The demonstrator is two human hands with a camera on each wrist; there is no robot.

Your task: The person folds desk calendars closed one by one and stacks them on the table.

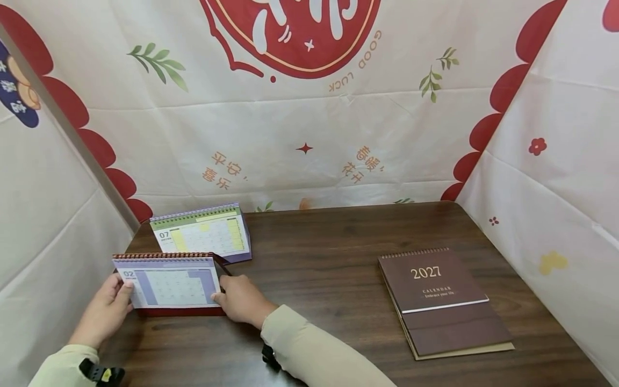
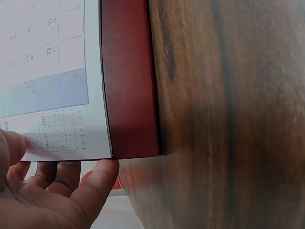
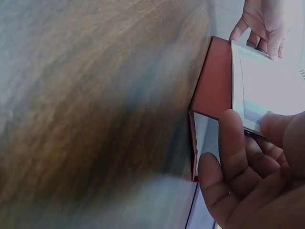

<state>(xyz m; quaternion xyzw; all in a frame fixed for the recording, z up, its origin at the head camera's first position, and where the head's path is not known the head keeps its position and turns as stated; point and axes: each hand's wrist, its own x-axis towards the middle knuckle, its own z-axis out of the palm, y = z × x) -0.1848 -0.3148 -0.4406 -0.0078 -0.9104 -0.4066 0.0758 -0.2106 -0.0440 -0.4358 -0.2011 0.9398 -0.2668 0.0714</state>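
A red-based desk calendar [image 1: 176, 287] with a purple "02" page stands upright on the table at the left. My left hand [image 1: 103, 309] grips its left edge, thumb on the page and fingers behind, as the left wrist view also shows at the page corner [image 2: 95, 138]. At the right edge my right hand [image 1: 242, 298] holds it, thumb on the front of the page. In the right wrist view the red base [image 3: 214, 78] opens as a tent, with the right hand's fingers [image 3: 233, 143] along its end.
Just behind stands a second desk calendar [image 1: 203, 234] with a green-topped "07" page. A brown 2027 calendar [image 1: 445, 306] lies flat on the wooden table [image 1: 329, 269] at the right. White printed cloth [image 1: 290, 123] walls the table's back and sides.
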